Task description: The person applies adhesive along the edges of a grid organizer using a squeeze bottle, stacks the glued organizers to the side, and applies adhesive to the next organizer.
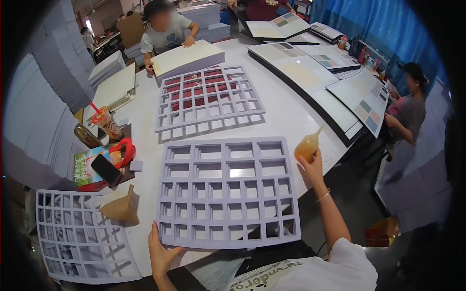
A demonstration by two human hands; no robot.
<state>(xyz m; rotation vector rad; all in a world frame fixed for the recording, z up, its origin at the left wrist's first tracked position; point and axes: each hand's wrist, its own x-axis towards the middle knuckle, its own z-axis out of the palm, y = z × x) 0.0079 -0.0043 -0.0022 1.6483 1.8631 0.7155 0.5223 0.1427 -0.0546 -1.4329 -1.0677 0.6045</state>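
My right hand [313, 167] is wrapped round a squeeze bottle [307, 147] of amber liquid, its thin nozzle pointing up, just right of a stack of pale lavender grid frames [225, 190]. The stack has rows of rectangular openings, larger at the far side. At its near left corner, my left hand [162, 252] grips the edge, fingers along the side and thumb underneath. A single similar grid frame [209, 97] lies beyond it, over a dark red sheet or cover. More grid frames [82, 237] lie at the left edge of the table, a tan paper cone-like piece [120, 207] beside them.
A phone [106, 169], a colourful bag [87, 165] and a drink cup [108, 122] sit at left. Sample boards [301, 72] cover the table's right side. Across the table, a person [167, 31] handles a thick sheet stack [189, 59]; another person [410, 102] is at right.
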